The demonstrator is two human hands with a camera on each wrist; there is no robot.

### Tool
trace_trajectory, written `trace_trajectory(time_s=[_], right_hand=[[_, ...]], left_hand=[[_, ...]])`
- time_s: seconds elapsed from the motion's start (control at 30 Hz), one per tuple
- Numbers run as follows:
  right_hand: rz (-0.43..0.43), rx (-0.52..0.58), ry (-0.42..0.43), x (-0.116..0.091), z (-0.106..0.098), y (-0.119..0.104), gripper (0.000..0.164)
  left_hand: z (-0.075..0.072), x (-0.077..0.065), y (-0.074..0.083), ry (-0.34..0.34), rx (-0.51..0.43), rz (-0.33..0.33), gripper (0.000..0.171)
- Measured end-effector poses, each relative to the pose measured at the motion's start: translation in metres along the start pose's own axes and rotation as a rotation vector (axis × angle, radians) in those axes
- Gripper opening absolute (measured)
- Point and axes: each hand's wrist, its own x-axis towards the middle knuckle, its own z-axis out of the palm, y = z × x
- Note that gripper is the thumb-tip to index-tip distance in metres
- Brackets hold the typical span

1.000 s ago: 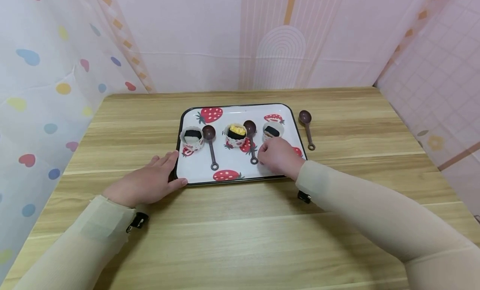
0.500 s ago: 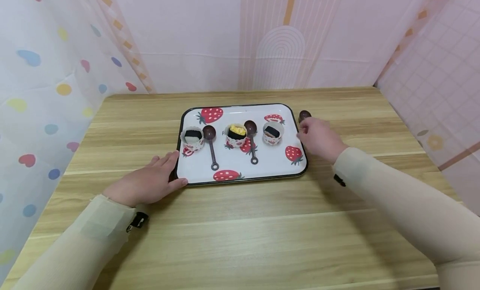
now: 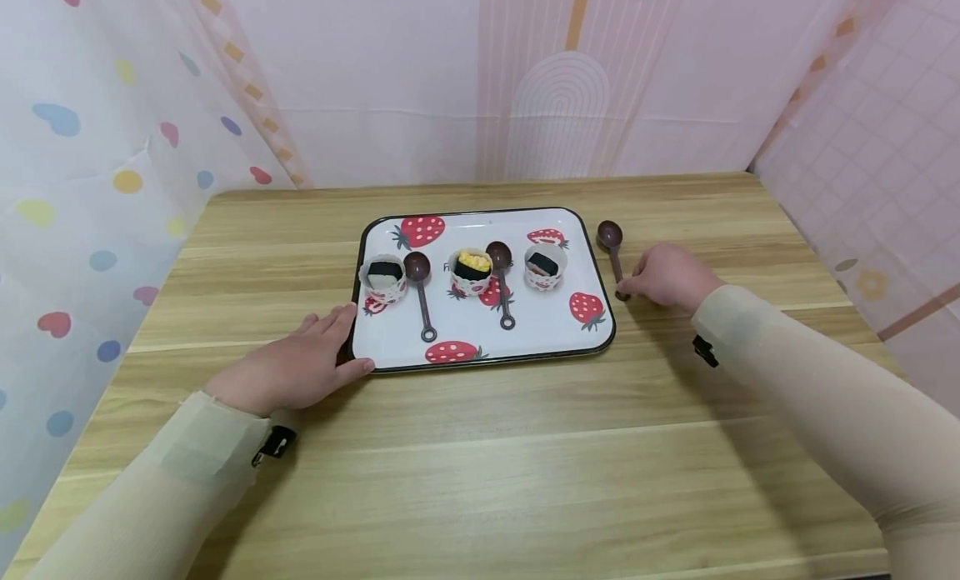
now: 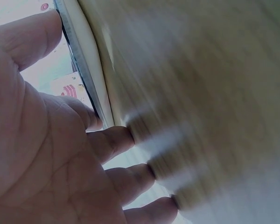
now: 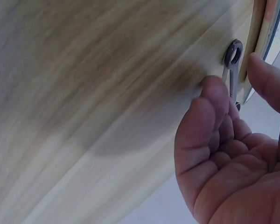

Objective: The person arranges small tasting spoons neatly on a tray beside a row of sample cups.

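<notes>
My left hand [image 3: 296,367] lies at the left front corner of a white strawberry-print tray [image 3: 390,347]. Its thumb reaches over the front rim while the fingers extend along the left side; the left wrist view shows this palm [image 4: 46,149] spread at the tray edge. Right of the tray, a brown measuring spoon [image 3: 610,235] rests on the table, bowl away from me. My right hand [image 3: 671,276] is at its handle end. In the right wrist view, thumb and forefinger stand apart on either side of the ringed handle [image 5: 233,60], other fingers curled in.
On the tray stand three paper cups holding sushi pieces: a left cup [image 3: 384,280], a middle cup [image 3: 472,273] with yellow topping and a right cup [image 3: 544,267]. Two more brown spoons lie there, one left [image 3: 422,292], one right [image 3: 503,280]. A patterned curtain [image 3: 420,80] borders the wooden table [image 3: 480,463].
My right hand has left the right cup, crossed to the right over the tray's edge and come down at the loose spoon's handle end. The left hand has stayed put.
</notes>
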Motion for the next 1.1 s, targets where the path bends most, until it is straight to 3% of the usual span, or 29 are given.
trace_trajectory(time_s=[0.33,1.1], right_hand=[[0.001,-0.032,-0.025,0.0039,0.0010,-0.0019,0.034],[0.028,0.024,-0.060,0.0070,0.0053,-0.0028,0.030]], left_hand=[[-0.0011,-0.0001,0.0016,0.000,-0.003,-0.001,0.102],[-0.0008,0.0027,0.0028,-0.013,0.004,-0.002,0.101]])
